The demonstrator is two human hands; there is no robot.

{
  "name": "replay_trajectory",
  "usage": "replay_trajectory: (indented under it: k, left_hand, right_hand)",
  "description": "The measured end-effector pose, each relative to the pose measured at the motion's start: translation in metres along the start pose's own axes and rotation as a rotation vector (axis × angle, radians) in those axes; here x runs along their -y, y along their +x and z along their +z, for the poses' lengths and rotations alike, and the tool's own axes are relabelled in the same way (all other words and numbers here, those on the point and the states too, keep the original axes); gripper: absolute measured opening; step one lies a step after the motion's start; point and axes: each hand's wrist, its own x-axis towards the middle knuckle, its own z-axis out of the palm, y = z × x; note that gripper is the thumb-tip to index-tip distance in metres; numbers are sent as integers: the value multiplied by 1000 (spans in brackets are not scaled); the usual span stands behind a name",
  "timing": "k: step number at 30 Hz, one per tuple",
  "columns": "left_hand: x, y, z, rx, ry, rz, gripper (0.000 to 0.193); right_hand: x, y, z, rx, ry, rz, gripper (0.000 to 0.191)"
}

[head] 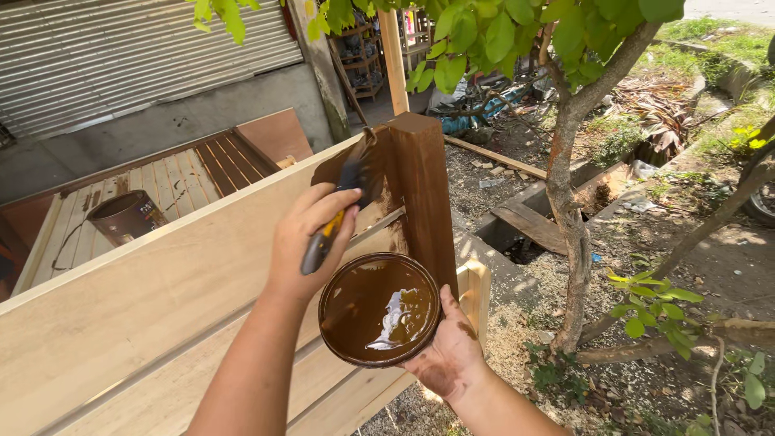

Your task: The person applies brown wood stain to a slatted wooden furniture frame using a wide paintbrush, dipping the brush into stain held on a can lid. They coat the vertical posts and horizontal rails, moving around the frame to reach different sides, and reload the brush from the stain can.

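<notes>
Left hand (311, 234): fingers wrapped tight round one paintbrush (343, 202), bristles against stained post (424, 194) of pale wooden frame (161, 299). Right hand (448, 351): fingers cupped under one round lid (378, 309) holding brown stain, just beside post. One paint can (121, 216) behind panel, well apart. One tree trunk (569, 218) at right.

1. A tree trunk (565, 202) rises at the right, in bare ground.
2. Left of the tree trunk, a grey roller shutter (121, 56).
3. Below that shutter, a brown paint can (123, 216) on slats.
4. Green leaves (500, 32) hang above the trunk.
</notes>
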Motion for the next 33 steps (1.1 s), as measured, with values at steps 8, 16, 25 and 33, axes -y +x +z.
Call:
replay_trajectory:
  k: [8, 16, 25, 33]
  left_hand:
    - [-9, -25, -41, -32, 164, 35, 18]
    - [-29, -87, -142, -60, 284, -104, 19]
    - [-36, -165, -247, -173, 512, -235, 21]
    - [-52, -247, -362, -325, 575, -547, 20]
  right_hand:
    - [-35, -2, 8, -3, -24, 9, 73]
    - [-80, -5, 23, -9, -74, 85, 72]
    - [-136, 4, 29, 70, -78, 160, 73]
    - [-194, 6, 45, 179, -111, 260, 74]
